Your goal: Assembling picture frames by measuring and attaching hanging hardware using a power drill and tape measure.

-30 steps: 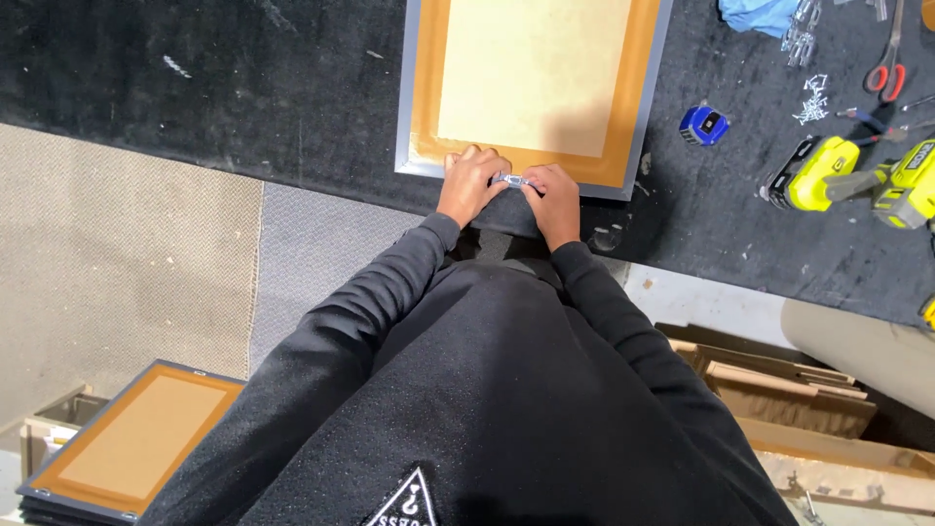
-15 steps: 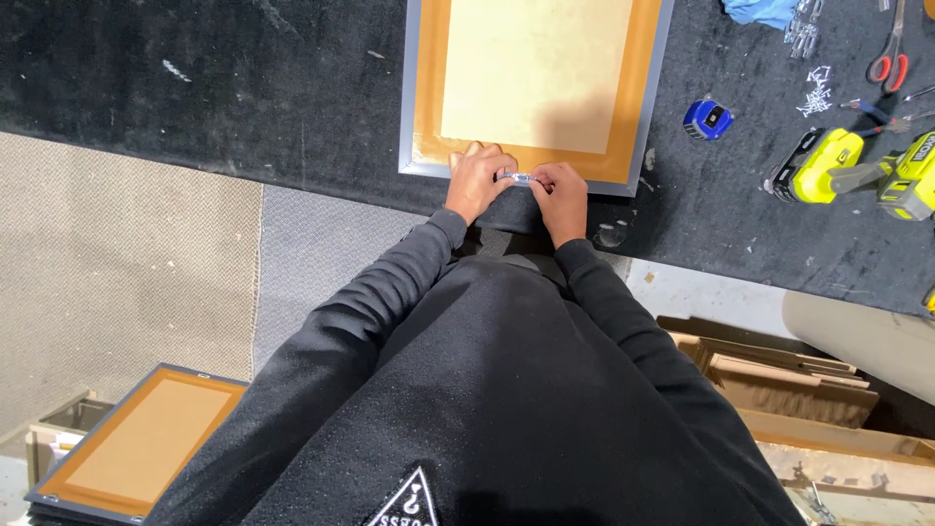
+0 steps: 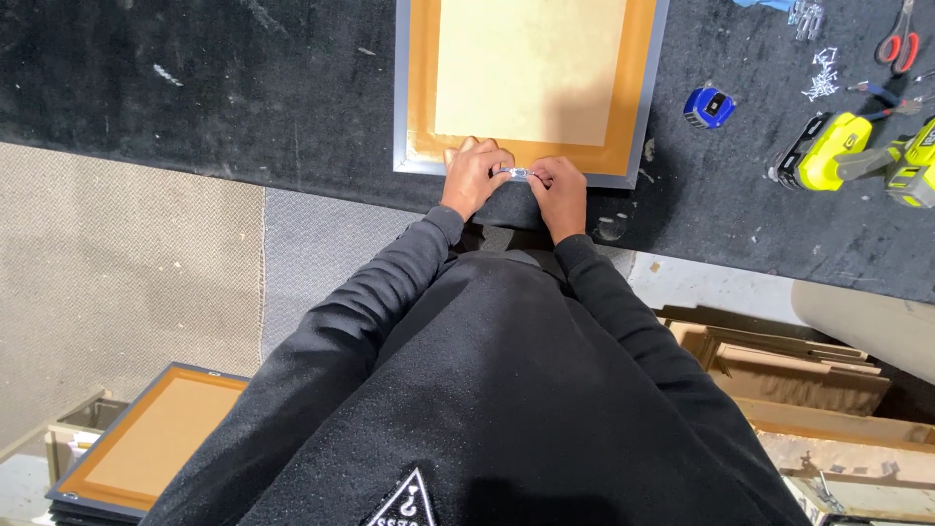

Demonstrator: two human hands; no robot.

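Note:
A grey-edged picture frame (image 3: 404, 88) lies back-up on the black workbench, with a brown paper backing and a paler panel in the middle. My left hand (image 3: 474, 175) and my right hand (image 3: 560, 192) meet at the middle of its near edge. Between their fingertips sits a small silver metal hanger piece (image 3: 516, 173), pinched from both sides against the frame's rail. Black sleeves cover both my arms.
On the bench at the right lie a blue tape measure (image 3: 708, 106), a yellow-green cordless drill (image 3: 857, 156), loose screws (image 3: 823, 73) and red-handled scissors (image 3: 898, 39). A stack of similar frames (image 3: 146, 448) sits at the lower left. Cardboard pieces (image 3: 779, 360) lie at the lower right.
My hands have stayed at the frame's near edge on the small metal piece. The view has shifted slightly, nothing else moved.

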